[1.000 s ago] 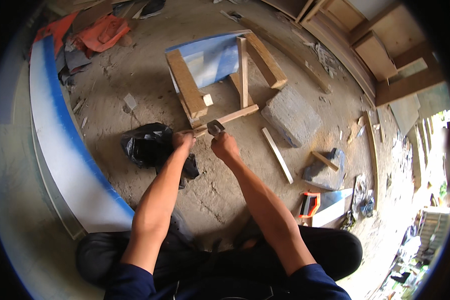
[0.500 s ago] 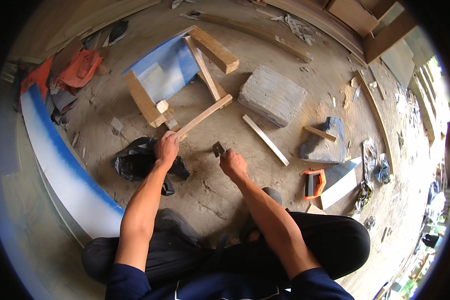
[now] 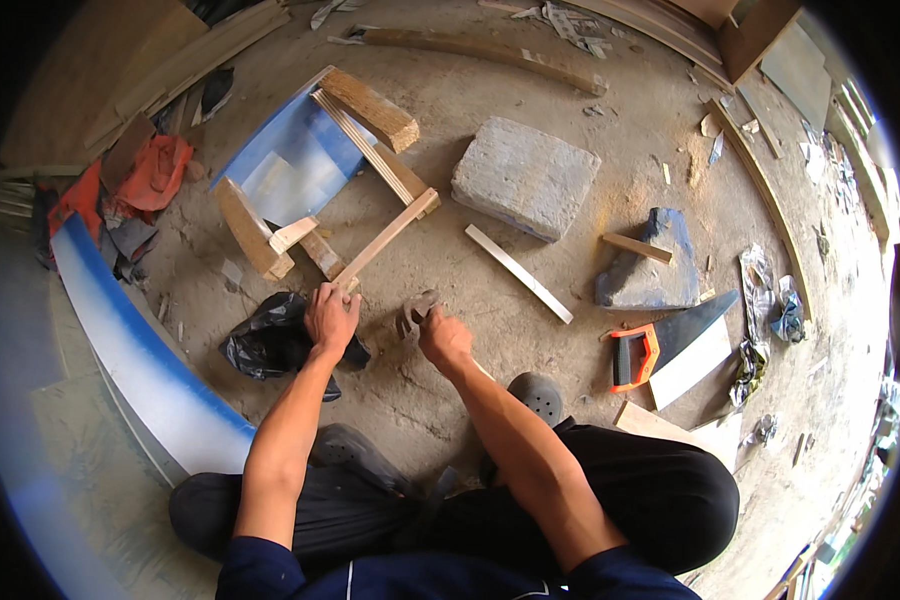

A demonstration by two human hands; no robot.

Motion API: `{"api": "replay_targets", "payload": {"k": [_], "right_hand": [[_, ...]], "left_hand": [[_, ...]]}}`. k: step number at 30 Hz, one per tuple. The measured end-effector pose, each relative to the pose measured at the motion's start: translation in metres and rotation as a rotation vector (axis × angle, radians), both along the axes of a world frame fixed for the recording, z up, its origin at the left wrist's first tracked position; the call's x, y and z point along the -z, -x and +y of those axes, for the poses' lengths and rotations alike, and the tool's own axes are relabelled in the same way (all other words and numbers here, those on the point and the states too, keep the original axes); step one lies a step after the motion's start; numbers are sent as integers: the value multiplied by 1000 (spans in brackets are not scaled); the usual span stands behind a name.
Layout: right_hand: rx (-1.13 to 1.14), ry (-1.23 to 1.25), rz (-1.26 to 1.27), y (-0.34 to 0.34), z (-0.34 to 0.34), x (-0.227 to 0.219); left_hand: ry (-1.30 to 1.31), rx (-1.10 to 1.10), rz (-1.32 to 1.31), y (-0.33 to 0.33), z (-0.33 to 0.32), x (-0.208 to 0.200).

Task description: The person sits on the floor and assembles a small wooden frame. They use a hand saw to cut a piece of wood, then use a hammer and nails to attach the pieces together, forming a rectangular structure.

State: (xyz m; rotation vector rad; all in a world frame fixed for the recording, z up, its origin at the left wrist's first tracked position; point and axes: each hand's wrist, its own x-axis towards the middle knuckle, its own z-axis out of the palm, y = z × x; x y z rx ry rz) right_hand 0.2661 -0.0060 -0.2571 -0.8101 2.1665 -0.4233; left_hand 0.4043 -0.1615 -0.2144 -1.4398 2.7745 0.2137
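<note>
My left hand (image 3: 332, 318) is closed on the near end of a thin wooden strip (image 3: 388, 238). This strip lies across the near side of a small frame made of thick wooden pieces (image 3: 250, 225) and a blue-and-white panel (image 3: 295, 165). Another slat (image 3: 365, 140) runs from the strip's far end to the back of the frame. My right hand (image 3: 445, 338) grips a hammer close below its metal head (image 3: 417, 308); most of the handle is hidden by the hand. The hammer head is apart from the strip, to the right of my left hand.
A black plastic bag (image 3: 268, 340) lies by my left hand. Rightward are a concrete block (image 3: 525, 175), a loose strip (image 3: 520, 273), a stone (image 3: 650, 280) with a wood piece on it, and an orange-handled handsaw (image 3: 685, 335). A curved blue-white panel (image 3: 145, 350) lies left.
The whole view has shifted a little. My right hand has brought the hammer slightly nearer to my left hand, and its head has turned. The left hand keeps its hold on the strip.
</note>
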Motion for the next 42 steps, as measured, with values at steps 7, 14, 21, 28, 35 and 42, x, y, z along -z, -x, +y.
{"api": "replay_targets", "payload": {"k": [7, 14, 21, 28, 35, 42], "right_hand": [[-184, -26, 48, -12, 0, 9], [-223, -39, 69, -17, -3, 7], [-434, -214, 163, 3, -20, -15], [-559, -160, 156, 64, -63, -67], [-566, 201, 451, 81, -156, -210], [-482, 242, 270, 8, -195, -239]], "left_hand": [[-47, 160, -41, 0, 14, 9], [-347, -82, 40, -4, 3, -41], [-987, -923, 1152, -37, -70, -85], [-1286, -700, 1448, 15, -64, -146], [-1211, -747, 1508, 27, -63, -137], [-1095, -1019, 1519, -8, -77, -76]]}}
